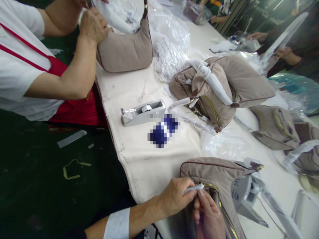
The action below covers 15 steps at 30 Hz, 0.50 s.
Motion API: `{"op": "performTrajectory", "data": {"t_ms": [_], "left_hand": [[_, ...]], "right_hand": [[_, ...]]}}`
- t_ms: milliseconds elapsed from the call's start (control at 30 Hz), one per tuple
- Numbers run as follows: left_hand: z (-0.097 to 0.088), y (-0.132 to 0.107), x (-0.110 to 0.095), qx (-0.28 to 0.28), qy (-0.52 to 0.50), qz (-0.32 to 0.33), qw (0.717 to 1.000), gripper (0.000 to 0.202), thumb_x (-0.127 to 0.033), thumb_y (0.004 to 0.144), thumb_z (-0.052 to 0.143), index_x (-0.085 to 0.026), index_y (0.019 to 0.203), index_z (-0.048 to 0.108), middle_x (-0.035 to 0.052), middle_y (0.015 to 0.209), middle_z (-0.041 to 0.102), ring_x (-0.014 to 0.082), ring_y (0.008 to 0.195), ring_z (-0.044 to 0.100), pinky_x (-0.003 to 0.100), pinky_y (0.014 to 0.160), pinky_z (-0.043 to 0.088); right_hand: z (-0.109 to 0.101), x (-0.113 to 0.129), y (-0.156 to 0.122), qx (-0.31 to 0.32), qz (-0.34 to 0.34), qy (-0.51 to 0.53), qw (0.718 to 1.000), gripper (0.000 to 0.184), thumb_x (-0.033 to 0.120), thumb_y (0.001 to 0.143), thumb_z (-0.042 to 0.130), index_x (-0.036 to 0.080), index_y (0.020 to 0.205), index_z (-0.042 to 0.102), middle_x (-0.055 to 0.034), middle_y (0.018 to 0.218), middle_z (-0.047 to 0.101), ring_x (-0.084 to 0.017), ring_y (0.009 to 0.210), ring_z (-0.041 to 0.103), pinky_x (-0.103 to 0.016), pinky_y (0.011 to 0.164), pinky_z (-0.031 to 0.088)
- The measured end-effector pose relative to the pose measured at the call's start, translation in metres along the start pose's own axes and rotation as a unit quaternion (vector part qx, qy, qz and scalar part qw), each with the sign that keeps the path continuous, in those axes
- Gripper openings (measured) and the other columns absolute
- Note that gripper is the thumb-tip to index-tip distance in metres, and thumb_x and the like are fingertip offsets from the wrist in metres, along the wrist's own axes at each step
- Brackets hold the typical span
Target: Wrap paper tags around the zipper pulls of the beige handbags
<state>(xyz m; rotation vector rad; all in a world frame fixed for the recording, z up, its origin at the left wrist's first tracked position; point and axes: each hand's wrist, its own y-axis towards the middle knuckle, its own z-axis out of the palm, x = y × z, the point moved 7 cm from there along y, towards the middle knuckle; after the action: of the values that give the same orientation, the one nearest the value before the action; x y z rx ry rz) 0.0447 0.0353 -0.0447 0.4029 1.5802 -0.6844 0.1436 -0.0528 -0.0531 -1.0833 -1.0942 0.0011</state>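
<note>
At the lower middle, a taupe ribbed handbag (211, 166) with brown piping and a gold zipper (220, 202) lies on the table. My left hand (177, 196) is closed over the bag, with a short piece of white wrapping (194, 188) pinched between thumb and fingers. The wrapping sits at the end of the zipper; whether a zipper pull is inside is hidden. Just below it, my right hand (208, 212) has thumb and fingers pressed together close to the wrapping. What lies between those fingertips is too small to make out.
A grey tape dispenser (143, 112) and a blurred blue item (163, 131) lie ahead. Another dispenser (245, 196) stands right of my bag. Several wrapped-strap bags (211, 83) and clear plastic (171, 36) cover the far side. A co-worker in a red apron (74, 106) handles another bag (127, 51).
</note>
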Motion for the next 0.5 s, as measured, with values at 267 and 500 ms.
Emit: {"op": "performTrajectory", "data": {"t_ms": [267, 500], "left_hand": [[0.017, -0.002, -0.009, 0.056, 0.181, 0.134, 0.973, 0.024, -0.023, 0.093, 0.038, -0.016, 0.087, 0.06, 0.0115, 0.081, 0.063, 0.022, 0.079, 0.057, 0.03, 0.073, 0.039], [0.0, 0.004, 0.006, 0.018, -0.023, -0.028, 0.999, 0.018, -0.029, 0.087, 0.05, -0.015, 0.085, 0.062, 0.0035, 0.072, 0.062, 0.0149, 0.064, 0.057, 0.024, 0.059, 0.041]], "right_hand": [[0.01, 0.015, 0.002, -0.051, -0.016, -0.036, 0.998, 0.043, 0.043, 0.059, 0.078, 0.018, 0.051, 0.044, 0.0084, 0.039, 0.041, -0.002, 0.03, 0.03, -0.014, 0.029, 0.023], [0.02, 0.018, -0.013, 0.018, 0.035, -0.053, 0.998, 0.051, 0.06, 0.065, 0.07, 0.016, 0.087, 0.06, 0.0063, 0.049, 0.054, -0.001, 0.028, 0.036, -0.01, 0.028, 0.023]]}}
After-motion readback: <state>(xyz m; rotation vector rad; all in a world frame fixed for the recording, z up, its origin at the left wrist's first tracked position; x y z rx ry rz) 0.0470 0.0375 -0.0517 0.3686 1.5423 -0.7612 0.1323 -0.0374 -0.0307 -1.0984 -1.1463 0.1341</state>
